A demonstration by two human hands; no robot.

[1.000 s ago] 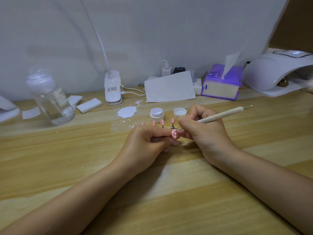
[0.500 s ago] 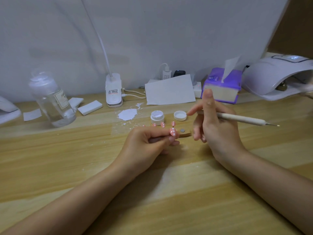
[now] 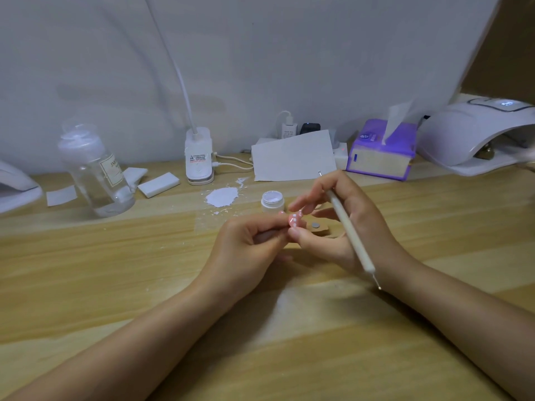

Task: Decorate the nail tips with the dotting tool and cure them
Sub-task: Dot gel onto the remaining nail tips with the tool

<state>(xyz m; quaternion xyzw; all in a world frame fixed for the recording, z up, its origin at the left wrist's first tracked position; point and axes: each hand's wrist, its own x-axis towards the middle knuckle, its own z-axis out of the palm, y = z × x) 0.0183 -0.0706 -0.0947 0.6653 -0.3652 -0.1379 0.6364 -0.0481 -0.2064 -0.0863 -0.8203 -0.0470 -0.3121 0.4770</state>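
Nail tip [image 3: 294, 220] — one, four dots

Your left hand [image 3: 249, 244] pinches a pink nail tip [image 3: 294, 220] dotted white; your right hand [image 3: 344, 224] touches it from beside, holding the dotting tool [image 3: 348, 227] slanted across its palm.

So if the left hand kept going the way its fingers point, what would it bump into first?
Probably the right hand. The left hand points rightward, pinching the pink nail tip, and the right thumb already sits at that tip. Depth is hard to judge.
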